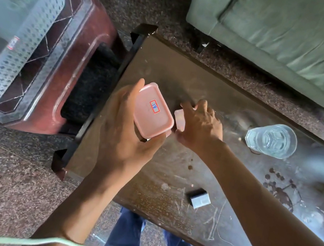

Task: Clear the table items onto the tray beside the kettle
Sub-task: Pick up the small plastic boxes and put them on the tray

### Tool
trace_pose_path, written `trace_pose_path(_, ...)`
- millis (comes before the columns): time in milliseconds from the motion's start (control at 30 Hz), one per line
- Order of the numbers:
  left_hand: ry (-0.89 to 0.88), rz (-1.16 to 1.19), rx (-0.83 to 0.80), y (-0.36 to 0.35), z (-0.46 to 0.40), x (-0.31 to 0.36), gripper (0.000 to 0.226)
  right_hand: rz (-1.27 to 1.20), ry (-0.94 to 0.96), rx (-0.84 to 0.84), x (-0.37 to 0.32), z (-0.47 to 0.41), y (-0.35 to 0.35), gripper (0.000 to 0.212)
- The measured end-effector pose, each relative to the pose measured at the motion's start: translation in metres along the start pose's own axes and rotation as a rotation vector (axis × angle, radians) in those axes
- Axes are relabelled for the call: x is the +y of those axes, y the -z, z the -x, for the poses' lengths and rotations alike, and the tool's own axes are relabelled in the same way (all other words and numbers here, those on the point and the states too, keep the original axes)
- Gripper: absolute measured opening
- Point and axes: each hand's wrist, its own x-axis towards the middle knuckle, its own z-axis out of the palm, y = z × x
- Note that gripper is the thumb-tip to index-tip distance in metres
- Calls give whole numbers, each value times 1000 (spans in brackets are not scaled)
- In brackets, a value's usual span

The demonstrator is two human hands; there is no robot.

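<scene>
Left hand [122, 129] curled round a pink lidded box [153, 111], grip clamped on its sides, held just above the left end of the desk [170, 176]. Right hand [199, 126] just beside it, fingers bent over a small pale pink piece [179, 119] lying on the desk; grip there hard to judge. Further right, a clear glass [271, 139] standing upright. Nearer, a small dark box [199, 198]. Off the left end, a perforated white tray [20, 57] on a red stool [75, 81].

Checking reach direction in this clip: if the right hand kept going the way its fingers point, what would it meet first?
The right hand already covers a small pale pink rectangular piece. Beyond it lies bare dark wooden table, then probably the edge; depth is unclear.
</scene>
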Motion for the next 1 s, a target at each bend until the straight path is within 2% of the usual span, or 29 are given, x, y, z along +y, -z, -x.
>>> trace_pose_path(267,17,74,29,20,-15,-16,103,-78,-39,123,-17,-1,26,69)
trace_pose_path(567,49,-13,38,90,-67,-26,102,-306,131,346,-75,4,116,50)
trace_pose_path(833,34,-43,246,156,-104,-52,97,-579,373,535,-148,1,183,39)
trace_pose_path(1000,43,-37,364,182,-103,-73,97,-677,482,556,-198,-8,203,38)
